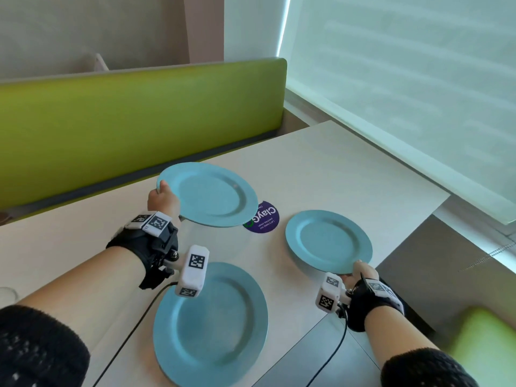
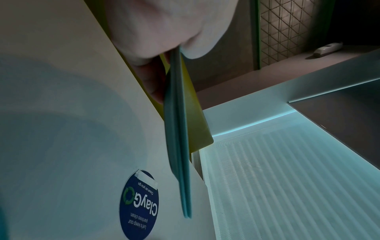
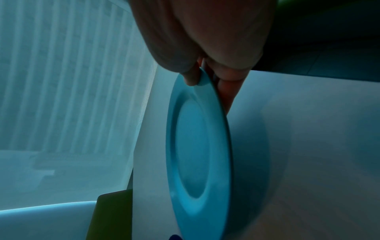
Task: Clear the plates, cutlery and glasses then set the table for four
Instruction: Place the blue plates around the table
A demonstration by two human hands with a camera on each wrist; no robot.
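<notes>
My left hand (image 1: pixel 163 191) grips the near-left rim of a blue plate (image 1: pixel 208 194) held above the far middle of the white table (image 1: pixel 335 169). In the left wrist view the left hand (image 2: pixel 164 53) pinches a blue edge (image 2: pixel 179 146) that shows two thin layers, like two stacked plates. My right hand (image 1: pixel 361 270) pinches the near rim of a second blue plate (image 1: pixel 328 241) at the table's right. In the right wrist view the thumb lies on top of this plate (image 3: pixel 195 146) and fingers (image 3: pixel 226 91) underneath, just over the tabletop. A third blue plate (image 1: pixel 212 322) lies flat near me.
A round purple sticker (image 1: pixel 264 219) lies on the table between the plates, partly under the held one. A green bench (image 1: pixel 139 121) runs along the far side, and a green seat (image 1: pixel 485 336) is at lower right. A window blind (image 1: pixel 405 93) borders the right. Something clear and round (image 1: pixel 7 296) sits at the left edge.
</notes>
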